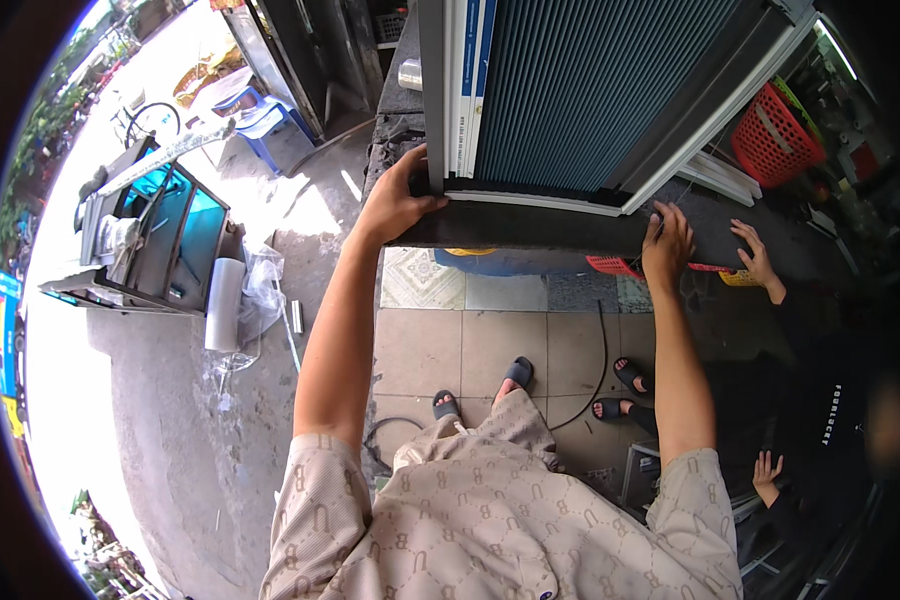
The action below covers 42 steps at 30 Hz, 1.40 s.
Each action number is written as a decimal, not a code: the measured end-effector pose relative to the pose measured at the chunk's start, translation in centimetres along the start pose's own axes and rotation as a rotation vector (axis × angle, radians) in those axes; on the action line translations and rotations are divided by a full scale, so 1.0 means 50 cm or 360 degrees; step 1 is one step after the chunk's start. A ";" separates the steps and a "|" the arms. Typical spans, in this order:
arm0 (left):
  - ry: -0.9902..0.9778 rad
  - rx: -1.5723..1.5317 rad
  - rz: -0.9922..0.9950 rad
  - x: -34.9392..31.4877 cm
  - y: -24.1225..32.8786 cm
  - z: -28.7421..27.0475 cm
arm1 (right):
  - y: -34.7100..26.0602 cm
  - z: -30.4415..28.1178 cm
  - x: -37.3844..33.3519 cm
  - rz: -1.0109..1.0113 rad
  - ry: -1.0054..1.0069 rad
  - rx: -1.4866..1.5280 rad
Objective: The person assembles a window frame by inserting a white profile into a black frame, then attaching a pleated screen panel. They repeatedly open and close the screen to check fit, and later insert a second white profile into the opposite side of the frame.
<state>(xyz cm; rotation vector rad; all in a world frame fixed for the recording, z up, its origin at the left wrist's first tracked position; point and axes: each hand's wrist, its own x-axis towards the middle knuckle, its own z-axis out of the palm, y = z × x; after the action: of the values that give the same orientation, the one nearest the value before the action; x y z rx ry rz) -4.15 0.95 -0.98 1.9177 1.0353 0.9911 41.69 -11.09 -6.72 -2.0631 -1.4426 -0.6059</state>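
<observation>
A large framed screen with a blue pleated mesh (590,90) lies on a dark workbench (515,228) in front of me. My left hand (398,200) grips the near left corner of its grey and white frame, thumb over the bench edge. At the near right part of the frame, my right hand (667,243) rests flat on the bench with fingers spread, holding nothing. Beside it, another person's hand (755,255) touches the bench edge.
The other person in dark clothes stands at my right. A red basket (778,135) sits at the far right. To the left are a glass-paned frame (165,235), a white roll (223,303), plastic wrap and blue stools (260,118). A tiled floor lies below.
</observation>
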 end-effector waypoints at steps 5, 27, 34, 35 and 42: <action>0.0051 -0.0025 0.0038 -0.005 0.000 0.002 | 0.003 0.012 -0.026 0.0007 -0.0076 0.0022; 0.0077 0.0051 -0.0112 -0.023 0.047 -0.003 | -0.008 -0.001 -0.029 0.0105 -0.0083 0.0038; 0.0062 -0.0082 -0.0079 -0.015 0.006 0.008 | -0.008 0.008 -0.041 0.0098 -0.0029 0.0095; 0.0024 -0.0183 -0.0059 -0.013 0.001 0.009 | -0.006 0.007 -0.038 0.0112 -0.0045 0.0110; 0.0362 -0.0440 0.0090 0.036 0.118 -0.053 | 0.013 -0.153 0.195 0.0542 0.0213 0.1644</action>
<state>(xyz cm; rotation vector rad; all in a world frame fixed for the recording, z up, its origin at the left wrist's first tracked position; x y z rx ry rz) -3.90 0.78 5.71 1.6428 0.9168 1.3348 45.06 -9.50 5.11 -1.3314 -0.9581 0.1486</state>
